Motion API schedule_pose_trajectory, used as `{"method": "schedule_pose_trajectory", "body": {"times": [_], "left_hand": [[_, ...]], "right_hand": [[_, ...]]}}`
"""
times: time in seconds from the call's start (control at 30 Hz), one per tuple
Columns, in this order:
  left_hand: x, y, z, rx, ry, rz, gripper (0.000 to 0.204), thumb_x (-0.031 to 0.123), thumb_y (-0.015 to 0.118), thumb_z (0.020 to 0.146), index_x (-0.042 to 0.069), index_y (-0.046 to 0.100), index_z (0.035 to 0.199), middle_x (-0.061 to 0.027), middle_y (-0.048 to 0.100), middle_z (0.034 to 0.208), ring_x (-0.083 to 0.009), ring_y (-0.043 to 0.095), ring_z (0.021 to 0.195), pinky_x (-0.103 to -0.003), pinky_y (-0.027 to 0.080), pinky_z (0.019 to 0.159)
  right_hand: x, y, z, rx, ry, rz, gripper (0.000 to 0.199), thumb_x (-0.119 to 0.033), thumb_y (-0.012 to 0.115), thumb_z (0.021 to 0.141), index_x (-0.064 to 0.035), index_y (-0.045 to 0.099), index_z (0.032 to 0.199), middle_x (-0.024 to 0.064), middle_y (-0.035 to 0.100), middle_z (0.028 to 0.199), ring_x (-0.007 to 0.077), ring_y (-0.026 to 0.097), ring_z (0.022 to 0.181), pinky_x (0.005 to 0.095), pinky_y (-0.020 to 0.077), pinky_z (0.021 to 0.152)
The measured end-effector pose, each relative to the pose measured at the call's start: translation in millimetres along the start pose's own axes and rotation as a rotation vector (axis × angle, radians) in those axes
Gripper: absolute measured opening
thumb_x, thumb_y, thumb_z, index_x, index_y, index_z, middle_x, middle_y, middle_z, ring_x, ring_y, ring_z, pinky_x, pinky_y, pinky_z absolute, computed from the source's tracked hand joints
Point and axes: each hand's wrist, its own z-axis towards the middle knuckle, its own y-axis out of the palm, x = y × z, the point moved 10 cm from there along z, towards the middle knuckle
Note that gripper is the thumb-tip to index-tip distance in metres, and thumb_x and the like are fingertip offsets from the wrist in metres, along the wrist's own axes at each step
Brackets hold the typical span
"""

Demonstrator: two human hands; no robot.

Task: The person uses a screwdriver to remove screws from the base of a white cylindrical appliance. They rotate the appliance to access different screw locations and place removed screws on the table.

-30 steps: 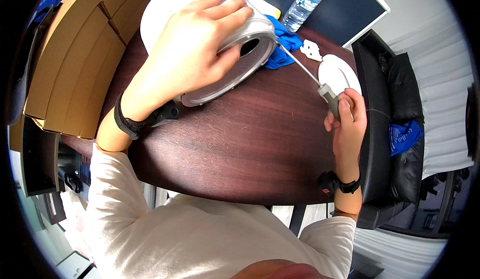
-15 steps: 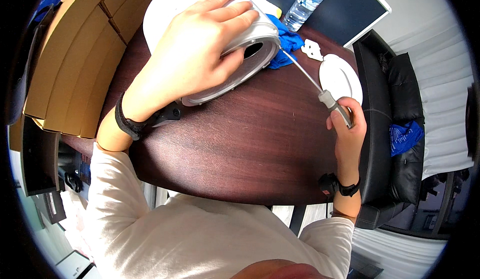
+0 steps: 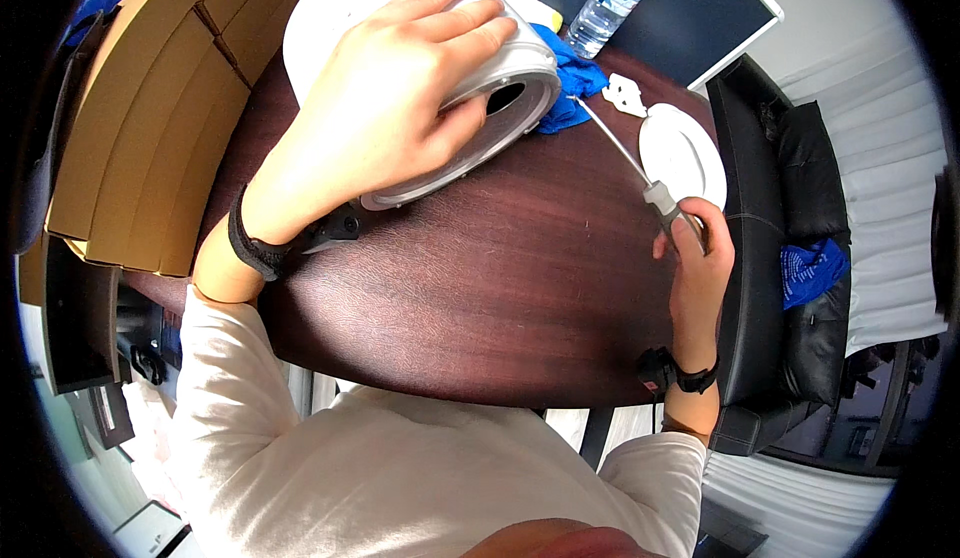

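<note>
The screwdriver tip could skid off the transparent-edged rim of the large white, rounded plastic housing [image 3: 335, 28] and scratch it, since the tip stands just beside that rim, apart from it, and the long steel shaft is steered only from its far end. The housing might also roll or slip on the dark reddish-brown, wood-grained desk [image 3: 480, 288], because it lies tilted and only the left hand [image 3: 400, 88] appears to steady it. That hand's fingers are spread over the housing's upper side, palm down, the thumb near the rim, not clenched. Right of the housing, the right hand [image 3: 700, 258] has its fingers wrapped around the grey-handled screwdriver [image 3: 658, 196]; the handle sits within them, and the shaft runs from them back toward the rim. Whether the tip touches the crumpled blue cloth [image 3: 580, 73] behind the housing's rim I cannot tell. The oval white plastic disc [image 3: 690, 148] lies right of the housing, just beyond the right hand's fingers.
</note>
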Motion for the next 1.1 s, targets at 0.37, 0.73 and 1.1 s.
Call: {"method": "schedule_pose_trajectory", "body": {"times": [0.37,0.73,1.1], "left_hand": [[2,-3,5,-0.030,-0.006,0.001,0.053,0.009,0.065,0.071,0.002,0.058,0.124,-0.0195,0.059,0.126,-0.0390,0.048,0.125,-0.047,0.035,0.109],[0,-1,7,-0.044,-0.009,0.000,0.052,0.008,0.065,0.072,0.000,0.058,0.123,-0.0200,0.058,0.126,-0.0381,0.048,0.126,-0.047,0.034,0.110],[2,-1,7,-0.039,-0.014,-0.005,0.052,0.006,0.064,0.071,0.001,0.059,0.122,-0.0202,0.058,0.126,-0.0379,0.049,0.126,-0.047,0.034,0.110]], "right_hand": [[22,-14,5,-0.042,0.000,-0.303,0.011,-0.001,0.060,0.088,-0.0012,0.059,0.099,0.0056,0.058,0.086,0.0126,0.058,0.070,0.0266,0.0460,0.064],[17,-30,-2,-0.135,-0.071,-0.754,0.014,0.000,0.064,0.083,0.0000,0.058,0.096,0.0131,0.058,0.091,0.0249,0.060,0.080,0.0310,0.0465,0.071],[33,-54,-7,-0.040,0.184,-0.305,0.020,-0.003,0.059,0.089,0.0011,0.060,0.109,0.0057,0.060,0.086,0.0112,0.056,0.064,0.0242,0.0426,0.054]]}}
